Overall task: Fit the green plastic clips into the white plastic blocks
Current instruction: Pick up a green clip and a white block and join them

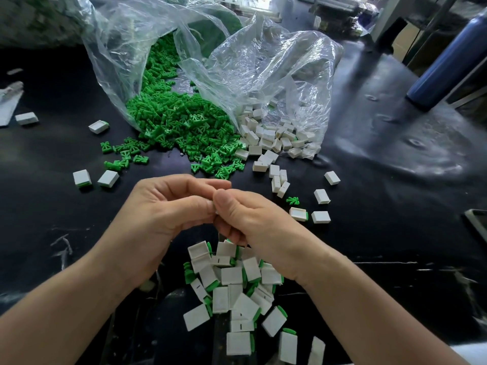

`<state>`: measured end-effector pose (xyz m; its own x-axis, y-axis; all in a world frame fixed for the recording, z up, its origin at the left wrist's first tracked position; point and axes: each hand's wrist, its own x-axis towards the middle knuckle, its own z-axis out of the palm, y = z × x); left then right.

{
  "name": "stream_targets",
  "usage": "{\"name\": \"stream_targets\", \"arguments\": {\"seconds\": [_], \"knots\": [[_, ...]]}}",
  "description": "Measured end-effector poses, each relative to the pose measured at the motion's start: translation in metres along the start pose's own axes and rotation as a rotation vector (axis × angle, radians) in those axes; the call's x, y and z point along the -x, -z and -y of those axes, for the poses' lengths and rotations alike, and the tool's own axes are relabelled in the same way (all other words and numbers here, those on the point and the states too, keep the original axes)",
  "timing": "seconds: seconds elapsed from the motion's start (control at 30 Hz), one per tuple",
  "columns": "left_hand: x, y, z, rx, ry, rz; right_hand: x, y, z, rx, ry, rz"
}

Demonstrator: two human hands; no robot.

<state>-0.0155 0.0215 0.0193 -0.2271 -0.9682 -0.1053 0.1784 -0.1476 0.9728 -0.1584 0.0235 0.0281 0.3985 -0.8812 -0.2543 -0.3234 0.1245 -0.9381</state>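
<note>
**A:** From the head view, how far along is this?

**B:** Partly, I'd judge. At 6 o'clock, just below the wrists, lies a heap of fitted blocks [237, 291], white with green showing at an edge. A few more lie scattered on the dark table [382, 180], one at 9 o'clock and one at 3 o'clock.

**A:** And what's left?

**B:** Plenty. A big spill of loose green clips [181, 127] pours from a clear bag [123, 48] towards 11 o'clock. Unfitted white blocks [274, 135] tumble from a second bag at 1 o'clock, touching the edge of the green heap. Going by those two heaps, most of the job remains.

**A:** The hands?

**B:** They meet at the centre, above the fitted heap. The left hand [168, 206] comes in from 8 o'clock, fingers curled inward, thumb pointing right. The right hand [253, 219] comes from 4 o'clock, fingers curled under, thumb tip pressed against the left thumb.

**A:** Gripping what?

**B:** I cannot tell. Only a pale sliver shows between the thumbs; the rest is hidden. My guess is a block and clip being pressed together, but that is a guess.
</note>
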Motion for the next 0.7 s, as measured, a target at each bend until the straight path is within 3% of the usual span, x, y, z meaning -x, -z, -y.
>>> {"name": "stream_targets", "arguments": {"seconds": [0.7], "knots": [[-0.0003, -0.0022, -0.001, 0.102, -0.007, 0.031, 0.0005, -0.0036, 0.0009, 0.114, 0.052, -0.077]]}}
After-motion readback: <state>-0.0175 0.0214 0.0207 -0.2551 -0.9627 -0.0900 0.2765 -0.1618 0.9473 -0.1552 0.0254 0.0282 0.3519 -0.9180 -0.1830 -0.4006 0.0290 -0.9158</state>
